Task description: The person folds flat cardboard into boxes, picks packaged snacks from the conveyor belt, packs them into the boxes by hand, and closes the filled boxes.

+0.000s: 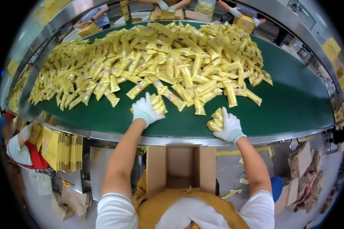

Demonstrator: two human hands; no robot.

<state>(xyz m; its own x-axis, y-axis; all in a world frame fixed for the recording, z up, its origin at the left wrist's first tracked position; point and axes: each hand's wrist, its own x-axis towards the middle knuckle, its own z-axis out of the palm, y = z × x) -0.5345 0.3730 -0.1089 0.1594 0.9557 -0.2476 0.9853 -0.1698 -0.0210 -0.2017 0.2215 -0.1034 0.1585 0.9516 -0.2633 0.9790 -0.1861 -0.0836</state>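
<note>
My left hand (146, 110), in a white glove, is closed round several yellow wrapped snack packets (158, 104) low over the green belt. My right hand (230, 127), gloved the same way, grips another small bunch of yellow packets (216, 121) near the belt's front edge. A large heap of the same packets (156, 53) covers the green conveyor belt (294, 87) just beyond both hands. Below, between my arms, an open cardboard box (182, 162) stands against the belt's metal edge; the part of its inside that shows holds no packets.
Folded yellow cartons (61, 149) stand in a row at the left, beside a person's gloved hand (26, 132). Across the belt, co-workers handle boxes, one a yellow carton (245, 23). Torn brown paper (307, 171) is piled at right. A metal rail (179, 141) edges the belt.
</note>
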